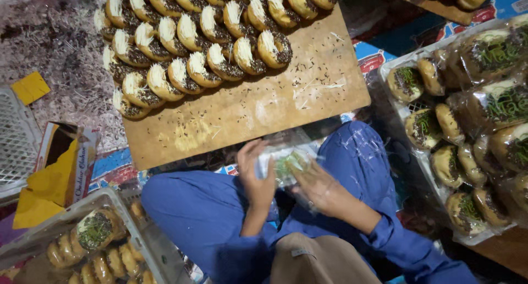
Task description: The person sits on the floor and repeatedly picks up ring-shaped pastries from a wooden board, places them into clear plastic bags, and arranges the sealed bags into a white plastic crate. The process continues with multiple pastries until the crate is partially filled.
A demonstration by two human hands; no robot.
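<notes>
Nearest the camera, a person in blue clothes sits cross-legged, and both hands meet over the lap. The left hand point(256, 177) curls its fingers round the left end of a clear plastic bag point(286, 166), and the right hand point(319, 189) grips the bag's right side from below, so each hand is closed on it. One bag is in hand; it lies roughly flat, its long axis running left to right, and motion blur hides which end is the mouth. Something pale and greenish shows inside it, too blurred to tell apart.

Near left, a white plastic crate point(137, 223) holds wrapped doughnuts; their number cannot be counted through the wrapping. Just beyond it lies a yellow cardboard box point(52, 179), opened and flattened on one side.

On the right, level with the knees and running farther back, a second tray point(390, 69) carries bagged doughnuts in rows, about a dozen visible, some topped with green.

Farther off, past the hands, a wooden board point(264, 105) lies tilted on the floor. Its near half is bare but for scattered sprinkles. Its far half bears unwrapped doughnuts point(198, 36) with chocolate sprinkles and white shreds, roughly thirty, standing overlapped in four slanting rows.
</notes>
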